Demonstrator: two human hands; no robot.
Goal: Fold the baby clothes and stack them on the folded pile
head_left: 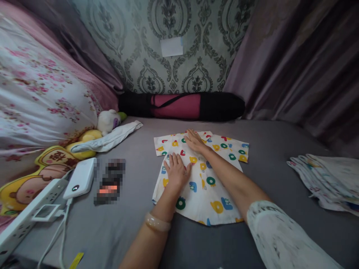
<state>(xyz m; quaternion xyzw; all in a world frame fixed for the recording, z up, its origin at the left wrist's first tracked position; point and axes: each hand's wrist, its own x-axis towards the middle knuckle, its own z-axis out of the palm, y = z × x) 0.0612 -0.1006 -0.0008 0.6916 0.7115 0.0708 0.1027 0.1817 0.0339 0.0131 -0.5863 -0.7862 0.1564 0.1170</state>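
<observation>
A small white short-sleeved garment (204, 190) with a colourful letter print lies spread flat on the grey sheet, its collar toward the wall. My left hand (177, 172) rests on the left part of its body, fingers spread. Near the collar, my right hand (195, 142) lies flat on the cloth with its fingers stretched out. Neither hand grips anything. My right forearm crosses over the right side of the garment and hides part of it.
Folded cloths (325, 181) are stacked at the right. At the left are a power strip (30, 209), a white power bank (81, 177) with cables, a blurred object (110, 181), plush toys (108, 121) and a pale cloth (112, 138). A black-and-maroon bag (179, 106) lies along the wall.
</observation>
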